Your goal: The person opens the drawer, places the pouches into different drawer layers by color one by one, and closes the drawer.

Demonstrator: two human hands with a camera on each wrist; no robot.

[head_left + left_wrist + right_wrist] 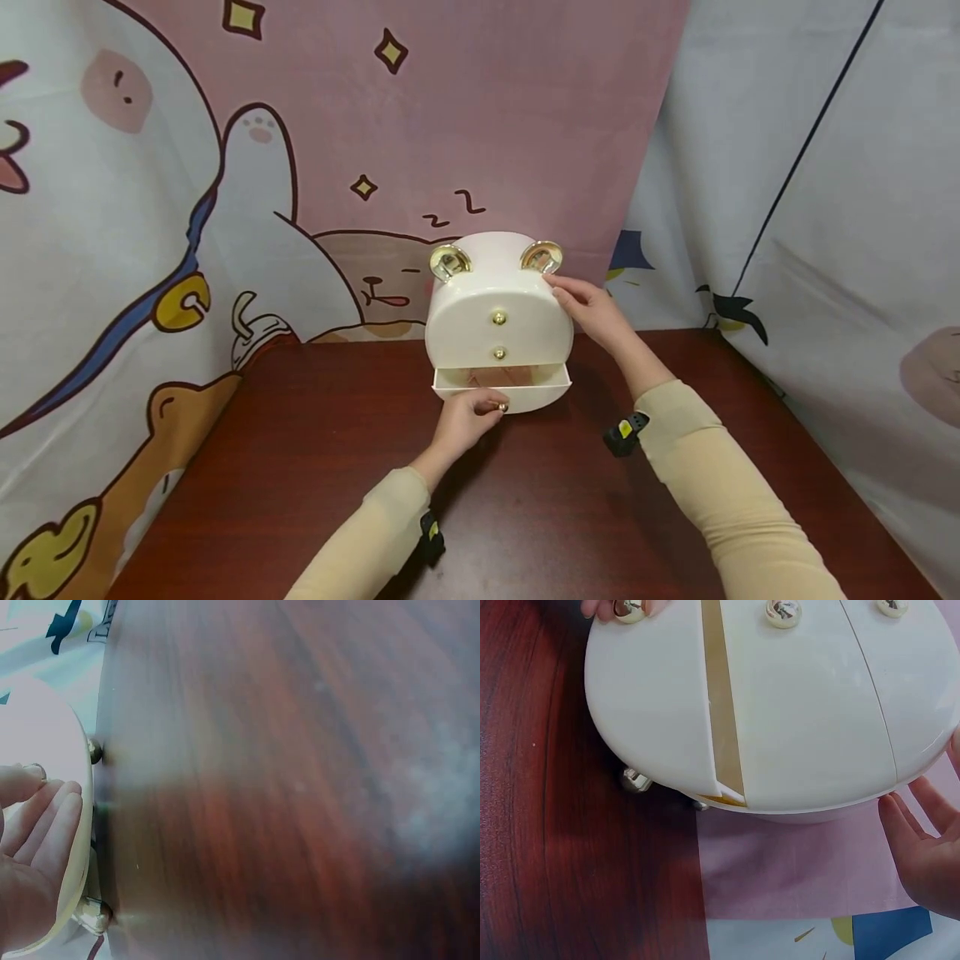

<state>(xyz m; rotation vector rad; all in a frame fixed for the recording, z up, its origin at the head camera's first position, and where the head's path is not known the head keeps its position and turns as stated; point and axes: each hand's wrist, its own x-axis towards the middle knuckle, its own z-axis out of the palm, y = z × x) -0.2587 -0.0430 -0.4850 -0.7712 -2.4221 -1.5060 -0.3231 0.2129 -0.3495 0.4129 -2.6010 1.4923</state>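
Note:
A white drawer box point(463, 335) with round gold ears point(542, 257) and gold knobs stands at the back of the table. Its bottom drawer point(542, 398) is pulled partway out, and a gap shows above its front in the right wrist view. My left hand point(462, 423) pinches the bottom drawer's gold knob point(503, 407) between thumb and fingers. High on the box's right side, just below an ear, my right hand point(596, 315) rests with extended fingers against the shell. The two upper drawers, with knobs point(784, 612) in front, are closed.
The dark red-brown table point(322, 467) spreads in front of the box. Behind it hangs a pink and white cartoon cloth point(525, 125), with white cloth point(825, 250) along the right. Gold ball feet point(636, 780) show under the box.

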